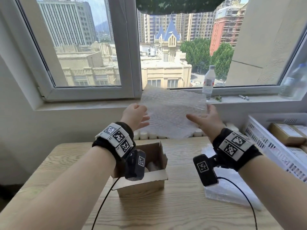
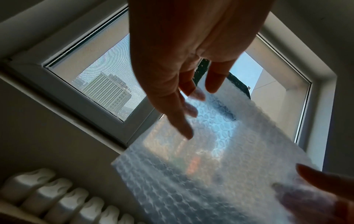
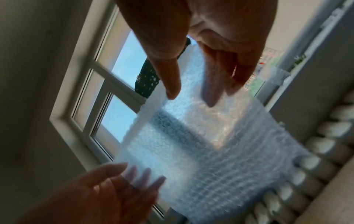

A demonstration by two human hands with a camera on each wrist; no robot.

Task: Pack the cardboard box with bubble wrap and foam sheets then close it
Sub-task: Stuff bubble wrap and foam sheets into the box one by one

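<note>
Both hands hold a clear bubble wrap sheet (image 1: 172, 113) up in the air in front of the window. My left hand (image 1: 135, 116) pinches its left edge, thumb on the near side and fingers behind the sheet (image 2: 210, 174). At the right edge my right hand (image 1: 209, 120) does the same, its fingers showing through the wrap (image 3: 220, 144). Below them the cardboard box (image 1: 141, 190) stands open on the wooden table (image 1: 149, 213), with something white inside. A stack of wrap and foam sheets (image 1: 229, 191) lies on the table to the right of the box.
A water bottle (image 1: 208, 82) stands on the window sill behind the sheet. A white crate (image 1: 265, 143) with brown boxes sits at the right. A white radiator (image 1: 144, 134) runs under the sill. Black cables hang from both wrists across the table.
</note>
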